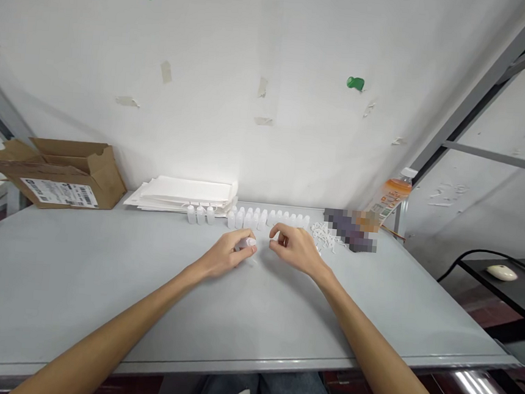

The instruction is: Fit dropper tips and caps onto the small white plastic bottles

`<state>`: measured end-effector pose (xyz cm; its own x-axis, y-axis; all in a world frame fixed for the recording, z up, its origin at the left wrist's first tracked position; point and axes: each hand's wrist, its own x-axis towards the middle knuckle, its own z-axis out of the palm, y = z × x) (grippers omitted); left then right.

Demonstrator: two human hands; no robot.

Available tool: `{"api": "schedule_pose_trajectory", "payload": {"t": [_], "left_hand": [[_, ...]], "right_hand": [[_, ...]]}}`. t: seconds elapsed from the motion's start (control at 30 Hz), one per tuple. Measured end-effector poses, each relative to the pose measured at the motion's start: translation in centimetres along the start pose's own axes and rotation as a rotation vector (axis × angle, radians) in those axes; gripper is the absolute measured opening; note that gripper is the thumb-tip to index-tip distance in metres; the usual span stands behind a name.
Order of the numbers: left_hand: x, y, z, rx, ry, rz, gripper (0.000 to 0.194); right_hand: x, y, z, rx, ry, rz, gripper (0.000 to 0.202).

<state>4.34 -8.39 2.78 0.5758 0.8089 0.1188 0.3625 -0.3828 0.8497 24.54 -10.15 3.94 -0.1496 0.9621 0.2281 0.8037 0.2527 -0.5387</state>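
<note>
My left hand is closed around a small white plastic bottle, its top pointing toward my right hand. Just to the right, my right hand has thumb and forefinger curled together, with a small white piece at the fingertips; its exact kind is too small to make out. Behind both hands stand several small translucent bottles in rows. Three more bottles stand upright to the left of them, each with a white piece on top. A pile of small white plastic parts lies beyond my right hand.
A stack of white sheets lies against the wall behind the bottles. An opened cardboard box stands at the back left. On the right are a drink bottle, a blurred-out dark item and a mouse on a separate black surface.
</note>
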Motion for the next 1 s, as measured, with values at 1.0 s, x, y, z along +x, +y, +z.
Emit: {"api": "schedule_pose_trajectory", "payload": {"t": [1.0], "left_hand": [[-0.42,-0.66,0.46,0.422,-0.058,0.043,0.022]], "right_hand": [[-0.15,-0.48,0.26,0.423,-0.143,-0.120,0.016]]}}
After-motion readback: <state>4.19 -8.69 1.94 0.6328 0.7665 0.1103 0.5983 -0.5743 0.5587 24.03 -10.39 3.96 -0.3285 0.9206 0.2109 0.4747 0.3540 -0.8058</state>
